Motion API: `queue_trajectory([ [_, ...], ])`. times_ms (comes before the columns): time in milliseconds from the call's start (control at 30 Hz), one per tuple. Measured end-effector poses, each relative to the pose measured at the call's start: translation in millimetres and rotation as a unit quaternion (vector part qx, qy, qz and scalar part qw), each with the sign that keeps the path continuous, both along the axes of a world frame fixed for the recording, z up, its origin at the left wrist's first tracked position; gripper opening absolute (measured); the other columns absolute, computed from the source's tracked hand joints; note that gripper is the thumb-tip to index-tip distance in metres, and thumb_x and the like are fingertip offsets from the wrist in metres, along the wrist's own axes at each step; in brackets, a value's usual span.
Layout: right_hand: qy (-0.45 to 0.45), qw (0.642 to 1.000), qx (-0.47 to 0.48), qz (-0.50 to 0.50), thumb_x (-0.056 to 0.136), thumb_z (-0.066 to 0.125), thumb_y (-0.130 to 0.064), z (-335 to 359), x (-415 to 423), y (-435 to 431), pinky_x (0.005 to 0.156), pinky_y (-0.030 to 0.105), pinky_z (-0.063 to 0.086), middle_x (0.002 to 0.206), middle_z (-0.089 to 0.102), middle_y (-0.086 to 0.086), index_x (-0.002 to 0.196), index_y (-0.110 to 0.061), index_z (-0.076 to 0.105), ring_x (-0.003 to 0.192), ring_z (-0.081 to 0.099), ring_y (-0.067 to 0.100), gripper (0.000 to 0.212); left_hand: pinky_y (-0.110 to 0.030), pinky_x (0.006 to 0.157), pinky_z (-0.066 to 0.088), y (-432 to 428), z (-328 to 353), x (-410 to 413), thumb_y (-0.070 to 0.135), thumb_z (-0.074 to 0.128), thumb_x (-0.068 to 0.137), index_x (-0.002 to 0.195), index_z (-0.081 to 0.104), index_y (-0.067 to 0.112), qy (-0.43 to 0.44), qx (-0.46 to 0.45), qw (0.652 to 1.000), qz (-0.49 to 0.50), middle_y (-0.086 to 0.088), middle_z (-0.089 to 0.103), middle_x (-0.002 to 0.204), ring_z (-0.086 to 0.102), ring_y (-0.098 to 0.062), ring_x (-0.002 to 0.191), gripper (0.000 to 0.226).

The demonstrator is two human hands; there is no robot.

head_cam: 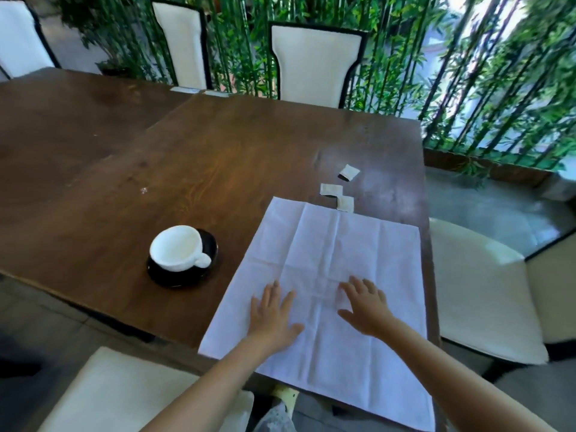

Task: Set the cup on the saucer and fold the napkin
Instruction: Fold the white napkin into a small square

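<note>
Both hands are laid flat, fingers spread, on the unfolded white napkin (327,291): the left hand (274,316) and the right hand (364,307) side by side near its middle, nothing gripped. The napkin is spread on the wooden tabletop (187,169), its near edge overhanging. Left of the napkin, a white cup (177,247) is seated on a black saucer (177,275). Beyond the napkin's far edge, three small white packets (332,190) are scattered.

Cup (179,247): white, unpatterned. Saucer (182,272): glossy black. Napkin (330,291): pale lavender-white, marked by a grid of fold creases. Surface (187,157): dark brown with visible wood grain. Three small packets (332,190): white. Chairs (314,67): cream upholstery, black trim. Foliage (467,73): green.
</note>
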State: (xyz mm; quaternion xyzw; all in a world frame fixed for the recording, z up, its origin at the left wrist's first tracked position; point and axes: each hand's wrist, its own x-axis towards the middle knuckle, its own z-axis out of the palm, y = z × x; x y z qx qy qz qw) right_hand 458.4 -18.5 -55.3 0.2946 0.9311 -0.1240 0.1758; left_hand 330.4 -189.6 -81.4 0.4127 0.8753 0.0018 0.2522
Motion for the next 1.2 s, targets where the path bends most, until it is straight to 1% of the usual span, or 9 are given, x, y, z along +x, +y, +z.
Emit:
queue_trajectory([
  [167, 0.057, 0.996, -0.001, -0.073, 0.093, 0.044, -0.044, -13.3, 49.5, 10.9, 0.117, 0.040, 0.014, 0.161, 0.007, -0.004, 0.148, -0.025, 0.019, 0.148, 0.008, 0.019, 0.063, -0.047, 0.114, -0.009, -3.7, -4.9, -5.1, 0.065, 0.035, 0.086, 0.147, -0.008, 0.031, 0.002, 0.004, 1.000, -0.025, -0.006, -0.023, 0.155, -0.021, -0.025, 0.143, 0.082],
  [367, 0.108, 0.961, 0.042, -0.249, 0.091, 0.050, -0.039, -11.2, 84.5, 16.2, 0.110, 0.042, 0.027, 0.152, 0.024, 0.012, 0.138, -0.011, 0.033, 0.139, 0.024, 0.032, 0.057, -0.044, 0.116, -0.007, 12.8, -0.1, 21.1, 0.055, 0.040, 0.089, 0.148, -0.003, 0.022, 0.008, 0.029, 0.999, -0.038, -0.008, -0.020, 0.157, -0.019, -0.026, 0.144, 0.080],
  [533, 0.135, 0.921, -0.009, -0.365, 0.084, 0.065, -0.032, -3.1, 90.3, 20.7, 0.106, 0.044, 0.032, 0.142, 0.035, 0.015, 0.137, -0.009, 0.034, 0.132, 0.033, 0.034, 0.065, -0.041, 0.116, -0.009, 34.0, -0.3, 87.4, 0.047, 0.041, 0.090, 0.149, 0.004, 0.022, 0.006, 0.071, 0.987, -0.142, -0.006, -0.014, 0.158, -0.016, -0.023, 0.144, 0.073],
  [667, 0.163, 0.895, -0.048, -0.413, 0.082, 0.064, -0.015, -1.1, 90.0, 28.7, 0.100, 0.039, 0.036, 0.137, 0.039, 0.019, 0.136, -0.006, 0.035, 0.126, 0.038, 0.035, 0.062, -0.040, 0.116, -0.013, 41.5, -1.1, 123.1, 0.041, 0.035, 0.094, 0.149, 0.001, 0.021, -0.005, 0.054, 0.981, -0.184, -0.006, -0.018, 0.157, -0.018, -0.023, 0.144, 0.067],
  [800, 0.242, 0.829, -0.159, -0.477, 0.079, 0.062, -0.008, -4.1, 91.5, 38.6, 0.072, 0.030, 0.042, 0.118, 0.053, 0.021, 0.120, 0.004, 0.048, 0.101, 0.057, 0.036, 0.045, -0.040, 0.116, -0.013, 40.9, -1.9, 127.7, 0.041, 0.032, 0.095, 0.149, 0.001, 0.020, -0.004, 0.056, 0.982, -0.181, -0.006, -0.017, 0.157, -0.018, -0.024, 0.144, 0.065],
  [900, 0.310, 0.764, -0.245, -0.511, 0.083, 0.058, -0.011, 1.8, 91.0, 44.3, 0.058, 0.029, 0.035, 0.072, 0.054, 0.015, 0.080, -0.004, 0.055, 0.064, 0.053, 0.027, 0.008, -0.039, 0.117, -0.011, 44.2, -0.2, 125.3, 0.042, 0.036, 0.094, 0.149, 0.006, 0.020, -0.024, 0.057, 0.984, -0.170, -0.007, -0.014, 0.158, -0.015, -0.024, 0.145, 0.066],
  [1000, 0.350, 0.741, -0.293, -0.492, 0.085, 0.052, -0.011, 13.0, 86.1, 48.2, 0.042, 0.021, 0.025, 0.049, 0.032, 0.005, 0.056, -0.015, 0.037, 0.040, 0.030, 0.018, 0.033, -0.036, 0.117, 0.000, 52.3, 6.9, 132.3, 0.047, 0.040, 0.093, 0.146, 0.020, 0.018, -0.093, 0.117, 0.983, -0.106, -0.006, 0.005, 0.159, 0.001, -0.023, 0.146, 0.064],
  [1100, 0.376, 0.713, -0.369, -0.462, 0.087, 0.053, -0.013, 31.1, 76.1, 49.6, 0.034, 0.012, 0.019, 0.044, 0.033, 0.002, 0.059, -0.015, 0.040, 0.027, 0.024, 0.011, 0.031, -0.030, 0.109, 0.028, 62.0, 24.3, 147.2, 0.057, 0.044, 0.087, 0.137, 0.033, 0.024, -0.214, 0.226, 0.950, 0.013, 0.002, 0.036, 0.147, 0.033, -0.019, 0.135, 0.061],
  [1200, 0.376, 0.715, -0.424, -0.409, 0.088, 0.057, -0.016, 49.5, 61.2, 48.9, 0.036, 0.015, 0.024, 0.051, 0.040, 0.005, 0.072, -0.009, 0.049, 0.034, 0.033, 0.010, 0.019, -0.026, 0.100, 0.043, 67.7, 43.8, 157.3, 0.073, 0.046, 0.074, 0.134, 0.030, 0.033, -0.259, 0.270, 0.923, 0.090, 0.010, 0.045, 0.138, 0.047, -0.012, 0.122, 0.073],
])
